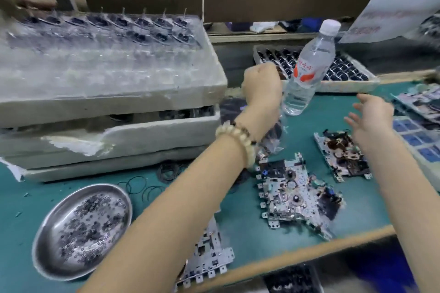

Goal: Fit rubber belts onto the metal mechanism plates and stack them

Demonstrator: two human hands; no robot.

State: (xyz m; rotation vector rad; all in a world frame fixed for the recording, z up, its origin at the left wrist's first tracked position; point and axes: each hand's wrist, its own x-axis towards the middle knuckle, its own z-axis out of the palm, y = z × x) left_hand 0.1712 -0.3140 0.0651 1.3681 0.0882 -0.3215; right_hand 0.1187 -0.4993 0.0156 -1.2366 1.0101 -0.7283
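Observation:
My left hand [262, 84] is raised in a fist beside the water bottle. It seems to grip the top of a clear plastic bag of black belts [273, 138], which shows below my wrist. My right hand [371, 114] hovers with its fingers spread and holds nothing, above a metal mechanism plate [342, 157]. A pile of plates [297, 197] lies at the centre of the green mat. Another plate [207, 252] lies at the near edge, partly under my left forearm. Loose rubber belts [138, 185] lie on the mat.
A steel bowl of small washers [83, 228] sits front left. Stacked foam trays [107, 78] fill the left side. A tilted water bottle [307, 66] stands behind centre, with a tray of black parts [345, 69] beyond it. More trays [416, 131] are at the right.

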